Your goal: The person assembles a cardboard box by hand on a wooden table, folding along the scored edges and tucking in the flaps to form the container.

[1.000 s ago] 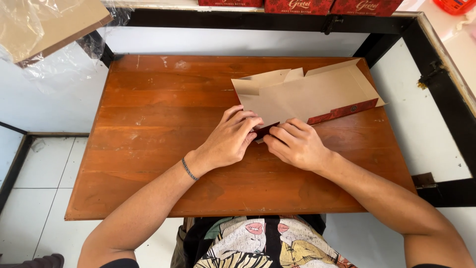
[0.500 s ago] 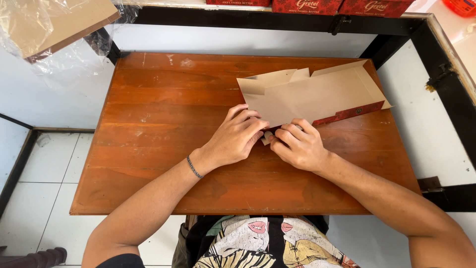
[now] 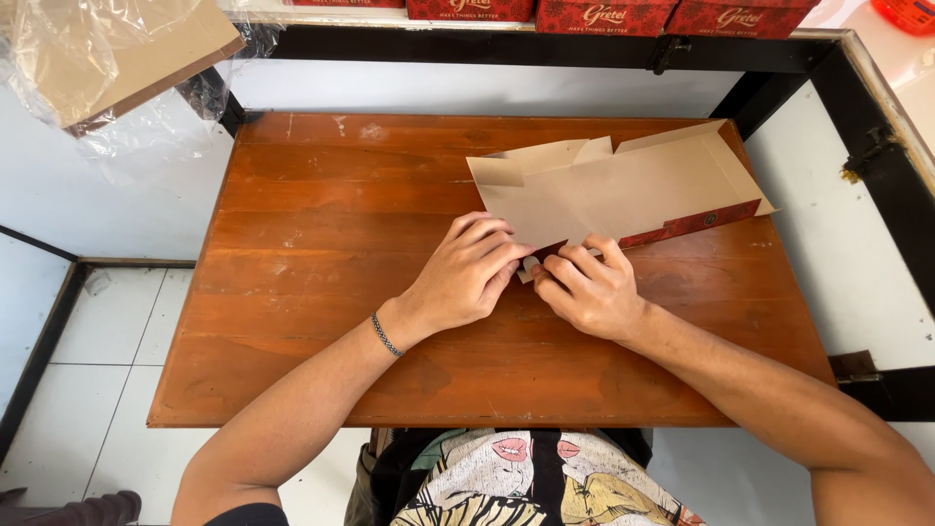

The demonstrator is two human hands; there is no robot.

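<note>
My left hand [image 3: 466,276] and right hand [image 3: 587,289] are pinching, it seems, the near flap of the flat beige-and-red cardboard box blank [image 3: 609,190] | it is lying on the brown wooden table [image 3: 321,244].

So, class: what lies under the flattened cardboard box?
The wooden table lies under the flattened cardboard box. Both hands, left hand and right hand, cover its near edge.

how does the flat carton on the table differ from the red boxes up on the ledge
The flat carton lies unfolded on the wooden table, showing mostly its plain tan inside with just a red edge; the red boxes show their full red printed sides. The carton sits between both hands, left hand and right hand at its near edge; the boxes sit untouched in a row. Both appear to be cardboard with the same red colour.
</note>
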